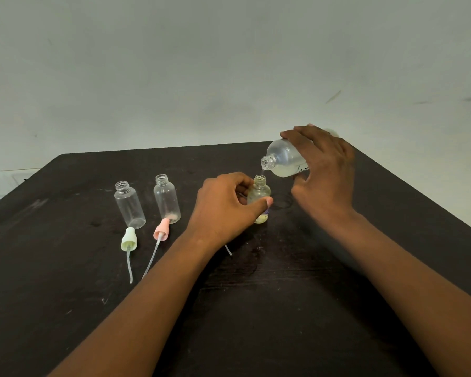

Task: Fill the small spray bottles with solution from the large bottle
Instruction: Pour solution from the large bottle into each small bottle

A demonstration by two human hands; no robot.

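My right hand [322,170] grips the large clear bottle [283,157], tilted with its open mouth down to the left. A thin stream of liquid falls from it into a small clear bottle [259,193] standing upright on the dark table [256,308]. My left hand [223,205] holds this small bottle between thumb and fingers. Two more small clear bottles [128,205] [166,198] stand open and empty to the left. A pale green spray cap [128,239] and a pink spray cap [161,231] lie in front of them, tubes pointing toward me.
A short piece of white tube [228,249] shows below my left wrist. The table's far edge runs just behind the large bottle, against a plain pale wall [229,63]. A wet patch glistens on the table right of the held bottle.
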